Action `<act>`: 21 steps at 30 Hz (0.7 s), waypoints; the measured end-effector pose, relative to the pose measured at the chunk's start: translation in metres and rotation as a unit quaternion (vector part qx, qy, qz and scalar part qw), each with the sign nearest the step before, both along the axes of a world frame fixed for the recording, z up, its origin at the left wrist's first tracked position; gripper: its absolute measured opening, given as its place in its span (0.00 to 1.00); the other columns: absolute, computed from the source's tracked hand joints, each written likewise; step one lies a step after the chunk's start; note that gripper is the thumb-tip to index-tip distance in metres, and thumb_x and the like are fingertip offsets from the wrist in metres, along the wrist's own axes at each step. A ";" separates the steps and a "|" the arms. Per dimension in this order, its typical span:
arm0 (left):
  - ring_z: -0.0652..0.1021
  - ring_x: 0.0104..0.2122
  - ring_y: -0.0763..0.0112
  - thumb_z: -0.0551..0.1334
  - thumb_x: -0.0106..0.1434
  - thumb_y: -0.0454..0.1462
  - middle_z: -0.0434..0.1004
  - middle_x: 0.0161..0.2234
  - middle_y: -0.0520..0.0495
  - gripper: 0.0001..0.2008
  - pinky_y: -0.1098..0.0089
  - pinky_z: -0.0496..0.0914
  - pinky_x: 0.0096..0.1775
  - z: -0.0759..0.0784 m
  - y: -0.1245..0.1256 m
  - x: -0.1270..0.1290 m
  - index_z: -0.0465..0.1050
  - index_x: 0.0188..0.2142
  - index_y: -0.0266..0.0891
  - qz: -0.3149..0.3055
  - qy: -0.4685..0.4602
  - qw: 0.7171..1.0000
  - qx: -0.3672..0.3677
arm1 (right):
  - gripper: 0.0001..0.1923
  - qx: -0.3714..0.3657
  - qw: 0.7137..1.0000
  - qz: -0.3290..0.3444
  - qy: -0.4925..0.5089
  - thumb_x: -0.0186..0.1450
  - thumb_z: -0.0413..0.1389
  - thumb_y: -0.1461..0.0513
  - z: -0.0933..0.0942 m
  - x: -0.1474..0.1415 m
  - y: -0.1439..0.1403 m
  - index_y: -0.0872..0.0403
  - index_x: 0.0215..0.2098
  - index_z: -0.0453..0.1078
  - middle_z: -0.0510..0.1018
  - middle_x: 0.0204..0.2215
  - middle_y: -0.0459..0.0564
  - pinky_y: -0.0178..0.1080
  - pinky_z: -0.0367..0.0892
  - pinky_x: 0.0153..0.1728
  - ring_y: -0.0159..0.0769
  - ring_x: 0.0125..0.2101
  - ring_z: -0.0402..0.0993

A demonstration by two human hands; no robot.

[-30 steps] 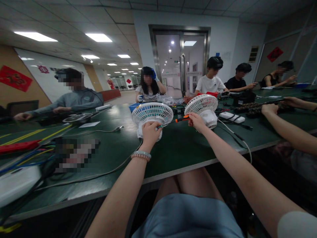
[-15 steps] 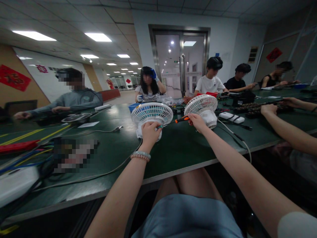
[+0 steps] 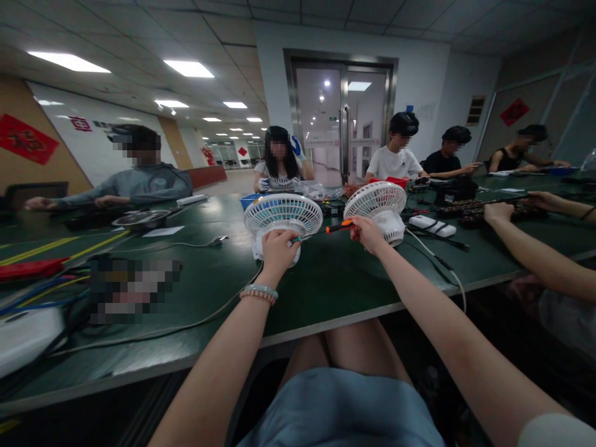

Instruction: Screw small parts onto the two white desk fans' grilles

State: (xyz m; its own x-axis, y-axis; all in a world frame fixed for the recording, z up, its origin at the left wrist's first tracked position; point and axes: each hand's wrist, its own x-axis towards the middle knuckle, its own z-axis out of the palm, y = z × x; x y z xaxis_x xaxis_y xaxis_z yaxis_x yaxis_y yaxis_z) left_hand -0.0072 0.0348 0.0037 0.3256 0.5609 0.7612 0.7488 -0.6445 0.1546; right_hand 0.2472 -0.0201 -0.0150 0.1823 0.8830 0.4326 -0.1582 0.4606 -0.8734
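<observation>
Two white desk fans stand side by side on the green table, the left fan [image 3: 283, 211] and the right fan [image 3: 376, 202], with round slatted cages. My left hand [image 3: 279, 247] is closed in front of the left fan's housing. A small teal piece [image 3: 297, 239] shows at its fingertips, with a thin shaft pointing right; the rest is hidden. My right hand [image 3: 365, 233] grips a screwdriver [image 3: 339, 227] with an orange and black handle pointing left. That hand is just in front of the right fan.
Cables and a white box [image 3: 28, 341] lie at the left, beside a red item [image 3: 32, 270]. A white power strip [image 3: 432, 226] is at the right. Another person's hands [image 3: 500, 212] work on a dark part nearby. More people sit across the table [image 3: 321, 310].
The view has shifted slightly, so the fans and my hands sit a little further left. Both hands keep their grips. The person opposite has lowered a gloved hand slightly from the head.
</observation>
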 end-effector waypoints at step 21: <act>0.72 0.40 0.65 0.61 0.52 0.38 0.74 0.33 0.50 0.08 0.61 0.59 0.49 0.001 -0.002 -0.001 0.73 0.33 0.45 -0.008 -0.006 1.000 0.002 | 0.14 -0.003 0.998 0.028 0.061 0.53 0.56 0.55 0.002 0.000 -0.001 0.55 0.34 0.71 0.59 0.11 0.37 0.31 0.55 0.20 0.24 0.15 0.55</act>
State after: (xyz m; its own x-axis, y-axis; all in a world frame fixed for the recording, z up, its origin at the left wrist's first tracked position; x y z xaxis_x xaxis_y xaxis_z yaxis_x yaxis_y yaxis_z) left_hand -0.0082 0.0330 0.0049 0.3252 0.5521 0.7677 0.7361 -0.6575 0.1610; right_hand 0.2469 -0.0214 -0.0132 0.1833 0.8959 0.4047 -0.2881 0.4426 -0.8492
